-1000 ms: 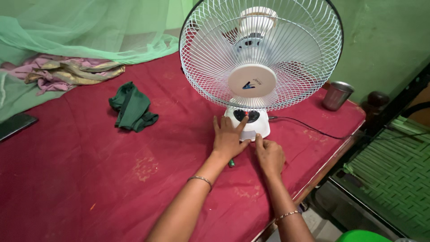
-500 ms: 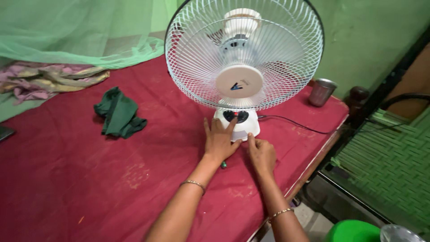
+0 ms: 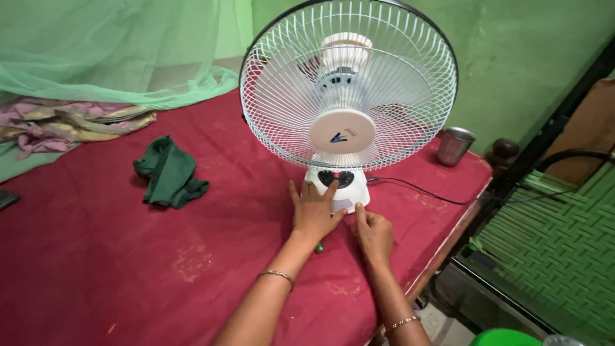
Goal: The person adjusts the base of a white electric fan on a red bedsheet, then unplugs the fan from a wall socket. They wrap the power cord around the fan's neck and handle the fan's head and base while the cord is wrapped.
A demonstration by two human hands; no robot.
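A white table fan (image 3: 348,90) with a round wire guard stands on a bed covered in a red sheet (image 3: 96,256). Its white base (image 3: 339,187) carries dark round controls on the front. My left hand (image 3: 314,211) lies flat against the base's front left, fingers spread, the index finger up near the controls. My right hand (image 3: 373,232) touches the base's lower right corner with its fingertips. A small green object (image 3: 318,247) peeks out under my left wrist. Both wrists wear thin bangles.
A crumpled dark green cloth (image 3: 168,173) lies on the sheet to the left. A steel cup (image 3: 454,145) stands behind the fan at the right, with a black cord (image 3: 435,195) running off the bed edge. Bundled fabric (image 3: 70,122) and green netting lie far left.
The view has shifted a little, so the fan sits more centred. My hands stay on the fan's base; the left index finger has moved up toward the controls.
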